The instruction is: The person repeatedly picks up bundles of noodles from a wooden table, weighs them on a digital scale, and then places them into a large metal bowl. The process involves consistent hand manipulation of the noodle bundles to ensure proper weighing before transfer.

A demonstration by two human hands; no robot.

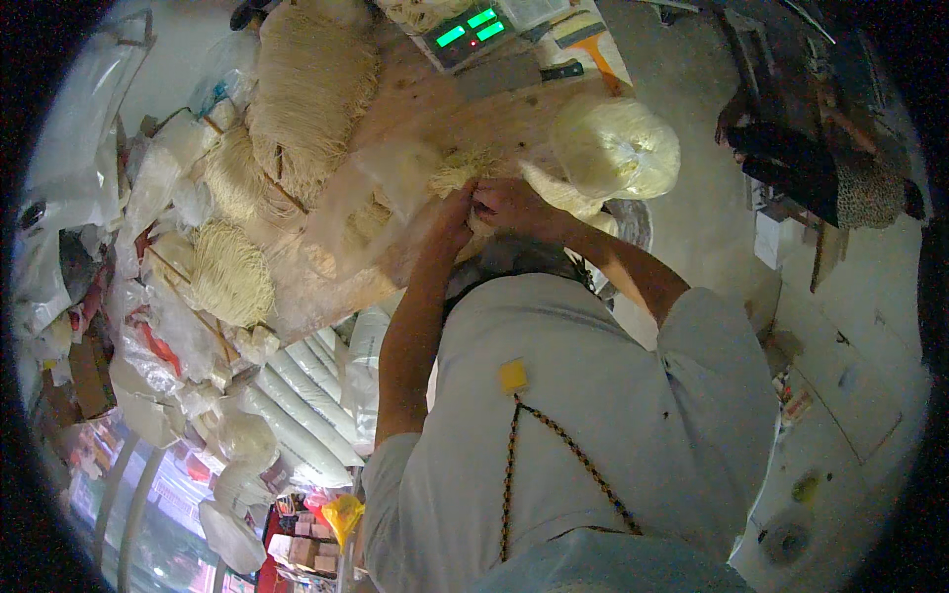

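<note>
My left hand [454, 215] and my right hand [511, 204] meet at the near edge of the wooden tabletop [430, 111]. Their fingers are bent together, and whatever is between them is too small and dark to make out. Just beyond the fingertips lies a loose clump of pale noodles [463, 169]. Clear plastic film [400, 174] spreads to the left of it, with more noodles [368, 221] showing under or beside the film. To the right of my right hand sits a knotted clear plastic bag of pale noodles [612, 144].
A digital scale [467, 37] with lit green displays, a cleaver [511, 74] and an orange-handled scraper or brush [593, 55] lie at the far side. Large noodle bundles [311, 89] and a yellower bundle [233, 270] stand left. Stacked white sacks [296, 415] are below the table.
</note>
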